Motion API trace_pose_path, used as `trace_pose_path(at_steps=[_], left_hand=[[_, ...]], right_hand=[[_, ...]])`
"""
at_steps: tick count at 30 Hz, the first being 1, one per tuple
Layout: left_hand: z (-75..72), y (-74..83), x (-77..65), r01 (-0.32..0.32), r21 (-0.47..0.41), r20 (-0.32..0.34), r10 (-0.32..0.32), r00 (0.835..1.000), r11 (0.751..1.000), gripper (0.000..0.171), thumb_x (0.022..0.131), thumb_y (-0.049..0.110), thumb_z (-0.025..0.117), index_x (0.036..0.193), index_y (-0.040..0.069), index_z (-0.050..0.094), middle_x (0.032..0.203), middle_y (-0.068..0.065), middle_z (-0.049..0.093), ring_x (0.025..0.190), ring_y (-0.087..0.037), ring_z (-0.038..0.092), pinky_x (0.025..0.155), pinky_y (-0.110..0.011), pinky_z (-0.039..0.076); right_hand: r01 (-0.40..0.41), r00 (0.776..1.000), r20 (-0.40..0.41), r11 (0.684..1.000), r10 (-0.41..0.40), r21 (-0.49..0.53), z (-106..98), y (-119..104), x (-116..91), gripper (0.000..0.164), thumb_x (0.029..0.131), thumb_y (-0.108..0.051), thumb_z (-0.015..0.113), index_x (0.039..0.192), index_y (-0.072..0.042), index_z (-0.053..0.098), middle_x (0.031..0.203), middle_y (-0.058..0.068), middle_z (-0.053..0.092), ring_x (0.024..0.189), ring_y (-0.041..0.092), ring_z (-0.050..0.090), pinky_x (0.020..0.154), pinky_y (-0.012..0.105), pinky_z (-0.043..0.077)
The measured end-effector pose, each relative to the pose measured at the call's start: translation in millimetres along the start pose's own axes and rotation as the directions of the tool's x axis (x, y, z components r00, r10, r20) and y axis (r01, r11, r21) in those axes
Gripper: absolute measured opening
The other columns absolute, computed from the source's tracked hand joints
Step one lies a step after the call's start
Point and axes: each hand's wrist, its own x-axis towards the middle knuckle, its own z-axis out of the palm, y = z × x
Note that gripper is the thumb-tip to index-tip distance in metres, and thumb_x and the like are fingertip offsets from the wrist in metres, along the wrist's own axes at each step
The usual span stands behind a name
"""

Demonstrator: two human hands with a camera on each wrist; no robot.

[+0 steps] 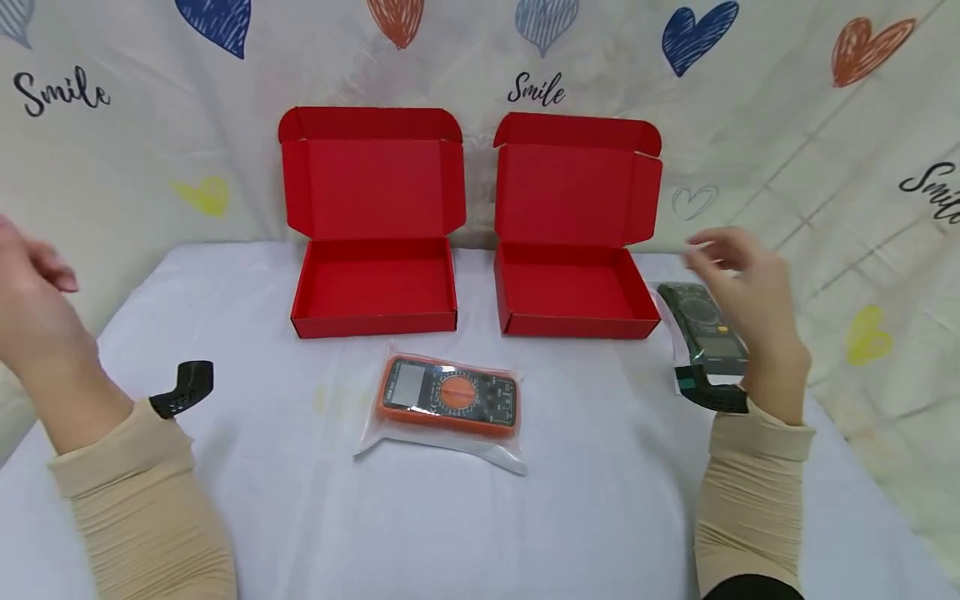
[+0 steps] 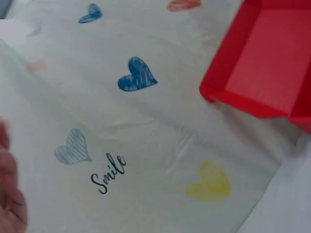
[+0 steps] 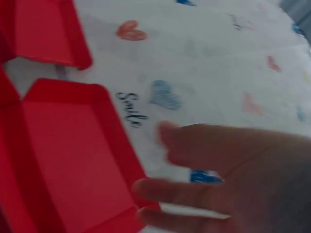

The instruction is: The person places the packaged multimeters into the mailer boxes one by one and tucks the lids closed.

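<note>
An orange multimeter (image 1: 450, 395) in a clear plastic bag (image 1: 450, 446) lies on the table in front of two red boxes with raised lids, the left box (image 1: 375, 325) and the right box (image 1: 577, 325). My left hand (image 1: 37, 300) is held in the air at the far left, its fingers loosely bent around nothing. To the right of the right box, my right hand (image 1: 750, 287) hovers with relaxed fingers, holding nothing. A dark multimeter (image 1: 693, 312) lies just below and beside it, partly hidden by the hand and wrist.
A white cloth covers the table (image 1: 600, 500). Behind it hangs a pale curtain (image 1: 247, 108) printed with hearts and the word Smile. Black straps (image 1: 183, 390) sit at both wrists. The upright lids (image 1: 375, 187) stand close to the curtain.
</note>
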Motion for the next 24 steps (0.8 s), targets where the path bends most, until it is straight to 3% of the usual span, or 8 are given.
trace_pose_path(at_steps=[1,3,5,6,11,16,20,24], left_hand=[[4.5,-0.1,-6.1,-0.017,0.104,0.075,0.009,0.997,0.994,0.016,0.104,0.008,0.058,0.113,0.005,0.071,0.074,-0.001,0.06,0.054,-0.007,0.047,0.069,-0.01,0.045],[13.2,-2.8,-17.7,-0.113,0.266,0.211,0.057,0.976,0.957,0.048,0.1,0.008,0.064,0.147,0.019,0.056,0.084,0.005,0.068,0.058,-0.004,0.056,0.06,-0.012,0.047],[20.4,-7.0,-27.2,-0.206,0.364,0.305,0.093,0.948,0.908,0.053,0.099,0.007,0.066,0.15,0.016,0.054,0.076,0.01,0.068,0.055,-0.001,0.058,0.055,-0.011,0.044],[23.4,-9.6,-31.4,-0.234,0.387,0.321,0.108,0.941,0.892,0.045,0.097,0.008,0.068,0.141,0.013,0.062,0.066,0.011,0.064,0.052,0.001,0.057,0.053,-0.01,0.042],[32.2,-14.9,-42.4,-0.328,0.436,0.326,0.192,0.925,0.838,0.005,0.092,0.014,0.078,0.09,0.011,0.082,0.043,0.009,0.04,0.038,0.004,0.045,0.046,-0.01,0.033],[32.9,-13.3,-42.9,-0.343,0.437,0.313,0.217,0.924,0.831,0.039,0.087,0.018,0.084,0.055,0.012,0.063,0.043,0.011,0.041,0.039,0.006,0.045,0.051,-0.009,0.039],[28.5,-14.8,-42.4,-0.35,0.453,0.261,0.254,0.931,0.82,0.054,0.091,0.023,0.08,0.048,0.008,0.05,0.047,0.017,0.046,0.039,0.008,0.045,0.048,-0.007,0.037],[28.1,-17.9,-39.6,-0.337,0.422,0.214,0.268,0.939,0.842,0.035,0.099,0.021,0.068,0.066,0.01,0.07,0.058,0.016,0.06,0.049,0.005,0.057,0.053,-0.008,0.042]], right_hand=[[0.021,0.973,0.23,0.984,0.02,-0.175,10,4,1,0.038,0.098,-0.02,0.07,0.127,0.003,0.063,0.112,0.01,0.071,0.103,0.022,0.065,0.089,0.034,0.053],[0.091,0.817,0.561,0.931,0.133,-0.353,32,12,2,0.059,0.099,-0.027,0.069,0.15,-0.006,0.048,0.138,0.021,0.058,0.124,0.038,0.054,0.102,0.052,0.047],[0.126,0.678,0.696,0.896,0.236,-0.427,50,20,2,0.07,0.097,-0.026,0.072,0.156,-0.006,0.039,0.145,0.026,0.052,0.128,0.047,0.05,0.102,0.064,0.044],[0.146,0.645,0.718,0.879,0.263,-0.454,58,22,2,0.071,0.096,-0.024,0.073,0.156,-0.004,0.039,0.143,0.028,0.053,0.127,0.047,0.051,0.102,0.064,0.045],[0.191,0.692,0.663,0.813,0.285,-0.549,77,30,-2,0.061,0.093,-0.017,0.076,0.147,0.0,0.051,0.122,0.025,0.067,0.109,0.042,0.063,0.091,0.059,0.054],[0.196,0.702,0.653,0.804,0.284,-0.561,88,34,-4,0.06,0.092,-0.021,0.077,0.144,-0.002,0.054,0.124,0.024,0.066,0.112,0.043,0.06,0.088,0.06,0.056],[0.191,0.699,0.668,0.833,0.256,-0.519,89,37,2,0.063,0.095,-0.029,0.073,0.148,-0.002,0.051,0.134,0.026,0.061,0.12,0.046,0.056,0.094,0.063,0.051],[0.122,0.765,0.613,0.89,0.198,-0.44,73,38,13,0.068,0.1,-0.037,0.066,0.155,-0.006,0.042,0.153,0.028,0.043,0.135,0.049,0.043,0.104,0.069,0.039]])
